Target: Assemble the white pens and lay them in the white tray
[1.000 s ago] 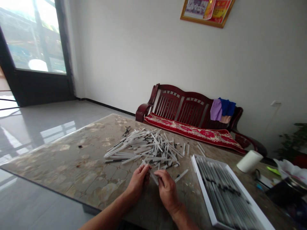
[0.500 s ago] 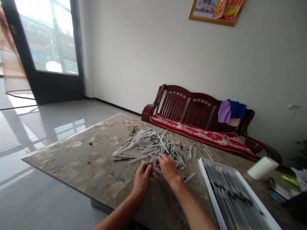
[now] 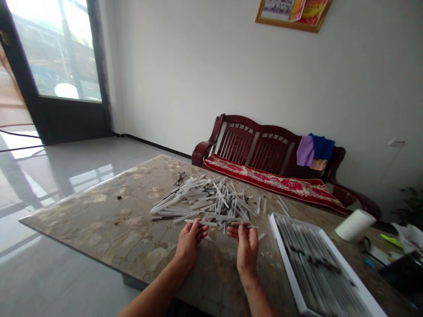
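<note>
My left hand point(image 3: 188, 242) pinches a slim white tube point(image 3: 210, 224), held level just in front of the pile. Between the fingertips of my right hand point(image 3: 247, 251) is a thin dark stick point(image 3: 253, 226), which also lies roughly level. A gap separates the two hands, and the two pieces do not touch. Right behind them spreads a loose pile of white tubes point(image 3: 188, 193), with some dark pieces among them. Beside my right hand stands a shallow white tray point(image 3: 284, 268) holding many thin grey rods point(image 3: 327, 286) with dark parts across the middle.
The patterned tabletop point(image 3: 89, 220) carries a pair of glasses point(image 3: 179, 178) behind the pile and a small dark bit point(image 3: 119, 197) at left. A white roll point(image 3: 355, 225) lies beyond the tray. Across the table is a dark red wooden bench point(image 3: 254, 145) with a patterned cover.
My hands were close together at the pile's front edge. They have moved apart, the right one to the right, each now showing a piece. The view has shifted slightly.
</note>
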### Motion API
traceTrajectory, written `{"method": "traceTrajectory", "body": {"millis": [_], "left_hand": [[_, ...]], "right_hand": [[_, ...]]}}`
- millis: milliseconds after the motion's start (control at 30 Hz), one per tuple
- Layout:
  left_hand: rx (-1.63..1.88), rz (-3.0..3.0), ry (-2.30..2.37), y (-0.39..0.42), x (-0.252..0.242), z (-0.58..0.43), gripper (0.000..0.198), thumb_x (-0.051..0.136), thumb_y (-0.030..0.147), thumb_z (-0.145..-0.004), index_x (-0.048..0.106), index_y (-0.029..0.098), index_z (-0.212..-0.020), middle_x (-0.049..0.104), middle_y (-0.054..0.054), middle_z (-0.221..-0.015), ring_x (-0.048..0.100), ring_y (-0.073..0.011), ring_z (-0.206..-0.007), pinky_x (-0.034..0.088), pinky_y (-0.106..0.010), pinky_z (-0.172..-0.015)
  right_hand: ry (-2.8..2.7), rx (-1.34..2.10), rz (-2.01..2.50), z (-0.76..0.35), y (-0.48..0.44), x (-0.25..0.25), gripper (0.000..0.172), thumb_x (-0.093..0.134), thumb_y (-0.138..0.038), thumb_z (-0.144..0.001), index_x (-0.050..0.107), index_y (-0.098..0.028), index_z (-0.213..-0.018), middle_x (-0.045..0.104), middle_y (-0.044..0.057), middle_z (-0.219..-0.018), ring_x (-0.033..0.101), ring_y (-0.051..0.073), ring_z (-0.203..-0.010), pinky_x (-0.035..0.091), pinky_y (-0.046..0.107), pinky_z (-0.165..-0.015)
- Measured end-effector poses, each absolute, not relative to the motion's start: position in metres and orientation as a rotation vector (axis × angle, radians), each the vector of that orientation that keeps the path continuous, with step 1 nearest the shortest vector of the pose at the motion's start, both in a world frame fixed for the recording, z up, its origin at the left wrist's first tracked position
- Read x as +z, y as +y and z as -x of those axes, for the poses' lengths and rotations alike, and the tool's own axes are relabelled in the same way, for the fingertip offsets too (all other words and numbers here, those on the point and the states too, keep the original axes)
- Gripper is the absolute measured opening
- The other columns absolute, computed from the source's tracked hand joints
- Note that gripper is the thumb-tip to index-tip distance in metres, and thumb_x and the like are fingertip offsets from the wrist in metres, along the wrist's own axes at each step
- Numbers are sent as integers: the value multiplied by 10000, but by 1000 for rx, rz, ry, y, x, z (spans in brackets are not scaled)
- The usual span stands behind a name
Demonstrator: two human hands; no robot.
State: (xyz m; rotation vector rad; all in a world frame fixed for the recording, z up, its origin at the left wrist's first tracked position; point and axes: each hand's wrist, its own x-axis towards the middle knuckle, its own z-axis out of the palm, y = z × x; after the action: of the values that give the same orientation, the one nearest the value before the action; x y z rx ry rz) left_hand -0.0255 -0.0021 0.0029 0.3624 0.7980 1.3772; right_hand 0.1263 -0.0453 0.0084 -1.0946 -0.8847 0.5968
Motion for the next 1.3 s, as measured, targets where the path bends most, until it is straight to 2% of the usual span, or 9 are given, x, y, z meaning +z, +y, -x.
{"method": "traceTrajectory", "body": {"millis": [333,633,867,1000,1067,1200,1300], "left_hand": [[1351,-375,798,-3,3,25,190,544,87,-915,625,116,-746,682,-29,-654,688,-110,-568,569,-172,-503],[1350,-332,820,-3,5,26,200,542,67,-913,612,122,-733,680,-24,-641,693,-106,-568,572,-161,-501],[1329,-394,795,-2,2,26,120,681,122,-838,635,114,-727,692,-31,-656,699,-119,-580,567,-160,-487],[1258,-443,723,-5,-1,26,124,735,154,-796,645,108,-724,703,-42,-659,702,-130,-588,560,-159,-471],[1183,-455,667,-6,-2,25,118,717,147,-811,646,101,-729,710,-57,-664,701,-133,-577,555,-159,-454],[1171,-223,667,-2,3,30,169,594,62,-884,621,112,-724,698,-33,-621,696,-111,-536,556,-141,-449],[1212,-40,649,3,7,37,216,507,38,-925,609,125,-756,712,-24,-648,709,-105,-550,566,-133,-464]], "right_hand": [[-798,677,1002,-116,-45,7,300,661,-455,-830,540,-194,-915,716,50,-896,719,193,-706,605,338,-643],[-757,661,969,-117,-49,8,302,676,-449,-817,538,-198,-911,723,48,-901,723,200,-719,609,358,-662],[-813,665,1022,-117,-49,7,309,666,-471,-809,557,-195,-897,719,61,-902,702,190,-682,575,320,-607],[-943,631,1098,-112,-51,6,287,676,-463,-788,603,-193,-853,709,67,-933,682,198,-750,526,272,-567],[-1029,634,1125,-107,-54,6,270,676,-451,-781,627,-193,-843,703,60,-928,660,183,-732,499,254,-553],[-1136,674,1180,-108,-53,9,290,670,-388,-772,644,-203,-994,701,43,-906,635,169,-717,499,259,-606],[-1162,621,1355,-137,-46,13,232,635,-367,-749,670,-192,-896,700,38,-791,636,184,-684,490,264,-597]]}}
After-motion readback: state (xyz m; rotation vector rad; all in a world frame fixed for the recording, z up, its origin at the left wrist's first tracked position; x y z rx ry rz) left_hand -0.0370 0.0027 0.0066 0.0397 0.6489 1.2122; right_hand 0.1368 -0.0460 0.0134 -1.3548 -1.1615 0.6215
